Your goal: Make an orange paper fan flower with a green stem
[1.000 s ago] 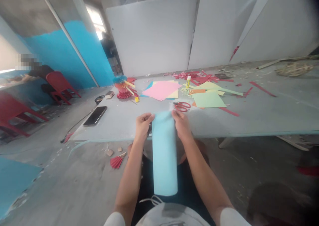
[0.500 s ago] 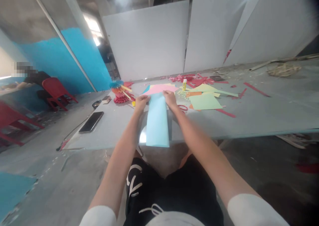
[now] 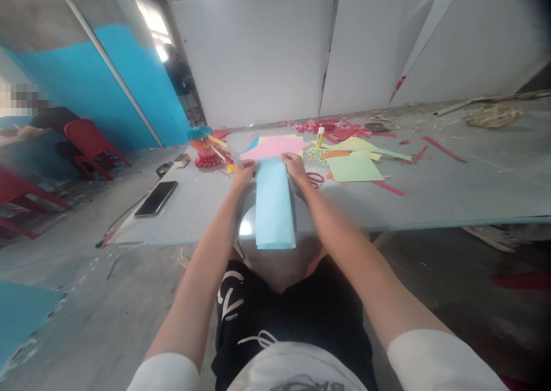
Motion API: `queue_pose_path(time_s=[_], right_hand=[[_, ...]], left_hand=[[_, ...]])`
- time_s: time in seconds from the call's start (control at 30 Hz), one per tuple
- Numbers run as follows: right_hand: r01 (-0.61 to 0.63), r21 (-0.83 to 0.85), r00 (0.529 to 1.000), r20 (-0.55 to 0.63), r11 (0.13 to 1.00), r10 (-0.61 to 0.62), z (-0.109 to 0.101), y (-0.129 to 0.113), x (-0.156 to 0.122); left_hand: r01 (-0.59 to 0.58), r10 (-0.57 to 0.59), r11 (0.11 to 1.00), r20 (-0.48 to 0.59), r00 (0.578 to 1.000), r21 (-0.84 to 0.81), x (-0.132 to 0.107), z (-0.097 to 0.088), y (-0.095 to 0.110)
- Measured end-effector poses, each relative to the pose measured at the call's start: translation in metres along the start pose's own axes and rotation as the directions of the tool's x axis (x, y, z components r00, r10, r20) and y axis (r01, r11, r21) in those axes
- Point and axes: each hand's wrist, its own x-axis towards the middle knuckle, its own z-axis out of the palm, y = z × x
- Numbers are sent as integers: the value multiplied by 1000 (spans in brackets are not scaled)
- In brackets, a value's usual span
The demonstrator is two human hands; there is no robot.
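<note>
A long light-blue sheet of paper (image 3: 275, 207), apparently folded lengthwise, reaches from my fingers toward me and past the table's near edge. At its far left corner my left hand (image 3: 245, 171) is closed, pinching the paper. My right hand (image 3: 294, 166) grips the far right corner the same way. Just beyond my fingers lies pink paper (image 3: 275, 146) with some yellow and blue showing under it. Red-handled scissors (image 3: 315, 179) rest beside my right wrist, their blades partly hidden.
On the grey table (image 3: 344, 213) a glue stick (image 3: 319, 137) stands by green paper (image 3: 355, 167) and red scraps. To the left are a phone (image 3: 156, 198) and a colourful paper craft (image 3: 209, 147). A person (image 3: 47, 118) sits far left near a red chair (image 3: 92, 144).
The camera view has shifted slightly, so the table appears a little higher. Both hands keep their hold on the blue paper, whose near end has swung slightly right.
</note>
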Motion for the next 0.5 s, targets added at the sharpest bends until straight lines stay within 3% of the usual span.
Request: queue_pose_path(time_s=[0.23,0.5], right_hand=[[-12,12,1000,9,1000,12,-2,-19,-8],[-43,57,999,-10,997,44,2,-12,-6]], left_hand=[[18,-22,997,-45,999,-77,0,2,5],[25,-34,996,-99,994,-90,3,3,5]])
